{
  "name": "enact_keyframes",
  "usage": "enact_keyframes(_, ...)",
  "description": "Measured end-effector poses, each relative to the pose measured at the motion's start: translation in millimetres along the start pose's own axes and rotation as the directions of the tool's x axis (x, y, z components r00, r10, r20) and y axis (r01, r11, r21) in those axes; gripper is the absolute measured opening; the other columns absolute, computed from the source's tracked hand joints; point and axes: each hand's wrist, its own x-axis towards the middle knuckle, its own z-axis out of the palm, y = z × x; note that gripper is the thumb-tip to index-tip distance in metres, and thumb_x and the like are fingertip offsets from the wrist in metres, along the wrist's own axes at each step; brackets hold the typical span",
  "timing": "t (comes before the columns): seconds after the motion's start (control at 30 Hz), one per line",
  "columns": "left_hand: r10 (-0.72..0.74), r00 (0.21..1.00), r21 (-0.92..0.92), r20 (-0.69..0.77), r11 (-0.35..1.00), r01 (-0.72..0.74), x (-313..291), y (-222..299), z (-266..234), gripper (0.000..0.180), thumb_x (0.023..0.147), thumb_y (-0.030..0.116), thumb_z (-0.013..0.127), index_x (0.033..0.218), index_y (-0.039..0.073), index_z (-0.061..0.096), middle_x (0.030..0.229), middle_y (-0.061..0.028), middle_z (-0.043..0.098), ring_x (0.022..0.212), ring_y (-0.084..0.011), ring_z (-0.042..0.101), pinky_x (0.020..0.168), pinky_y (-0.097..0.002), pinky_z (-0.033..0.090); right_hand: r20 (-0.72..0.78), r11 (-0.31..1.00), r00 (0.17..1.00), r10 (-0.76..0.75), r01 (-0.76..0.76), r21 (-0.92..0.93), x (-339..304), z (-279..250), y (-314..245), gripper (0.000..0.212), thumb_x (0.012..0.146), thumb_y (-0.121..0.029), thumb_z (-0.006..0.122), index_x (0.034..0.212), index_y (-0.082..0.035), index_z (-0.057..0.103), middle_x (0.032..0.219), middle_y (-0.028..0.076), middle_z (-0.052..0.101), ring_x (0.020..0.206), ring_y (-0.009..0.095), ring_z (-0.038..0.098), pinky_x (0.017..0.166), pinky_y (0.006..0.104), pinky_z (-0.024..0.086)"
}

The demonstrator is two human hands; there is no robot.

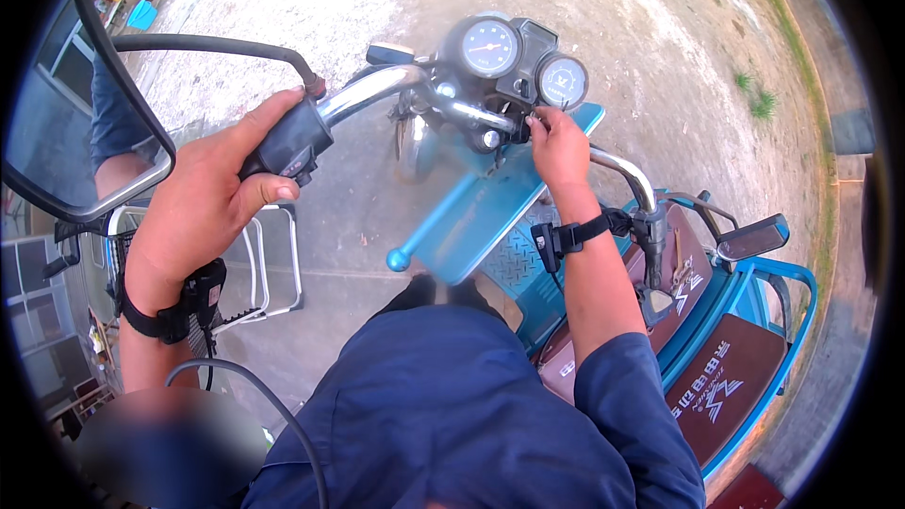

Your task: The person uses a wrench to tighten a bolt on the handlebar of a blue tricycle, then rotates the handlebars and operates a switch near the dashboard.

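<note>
My left hand (189, 193) is wrapped round the left end of a chrome handlebar (372, 90), its thumb lying beside the black switch housing (292, 141). At the middle of the bar, my right hand (561, 146) has thumb and forefinger pinched together just below the right round gauge (563, 81). Whatever sits between those fingertips is too small and covered to make out. The left round gauge (488, 45) has a white dial with a needle. Under the right hand a flat blue panel (490, 212) slants down to the left.
A black-framed mirror (174, 146) rises at far left, and another mirror (754, 238) stands at right. Brown seat pads (726, 386) lie inside a blue rail (806, 320) on the vehicle's right. A white metal frame (294, 259) stands on the concrete. Pale ground stretches ahead.
</note>
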Motion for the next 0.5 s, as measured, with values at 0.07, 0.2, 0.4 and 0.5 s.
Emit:
enact_keyframes(0.07,-0.014,1.0,0.002,0.004,1.0,0.014,-1,-1,0,0.073,0.084,0.028,0.079,0.148,0.013,0.049,0.108,-0.0251,0.068,0.097,-0.0415,0.068,0.087,-0.0402,0.052,0.086,0.992,0.991,0.1,-0.093,-0.084,5,-6,-10,0.024,0.091,-0.025,0.071,0.107,-0.007,0.072,0.105,0.015,0.073,0.094,0.036,0.07,0.081,0.0451,0.056)
enact_keyframes(0.2,-0.028,1.0,-0.017,0.007,0.999,0.028,-1,-4,2,0.082,0.082,0.05,0.074,0.15,0.012,0.046,0.105,-0.0254,0.067,0.096,-0.0464,0.066,0.085,-0.0413,0.051,0.13,0.98,0.98,0.153,-0.133,-0.147,8,-8,-13,0.024,0.091,-0.025,0.071,0.106,-0.006,0.073,0.103,0.016,0.073,0.092,0.036,0.07,0.081,0.045,0.056)
enact_keyframes(0.4,0.021,1.0,-0.033,-0.012,0.999,-0.022,0,0,1,0.072,0.083,0.024,0.08,0.148,0.012,0.05,0.109,-0.0255,0.069,0.098,-0.04,0.069,0.088,-0.0385,0.052,0.038,0.999,0.998,0.044,-0.044,0.012,4,-4,-1,0.029,0.09,-0.032,0.073,0.101,-0.005,0.072,0.099,0.016,0.073,0.089,0.036,0.07,0.08,0.0445,0.056)
enact_keyframes(0.5,-0.016,1.0,-0.03,0.003,0.999,0.016,-1,-2,0,0.072,0.083,0.023,0.08,0.148,0.011,0.05,0.109,-0.0256,0.069,0.097,-0.0396,0.069,0.088,-0.0383,0.052,0.143,0.985,0.978,0.149,-0.134,-0.11,8,-10,-14,0.028,0.089,-0.029,0.073,0.105,-0.006,0.072,0.099,0.015,0.073,0.089,0.035,0.07,0.08,0.0436,0.056)
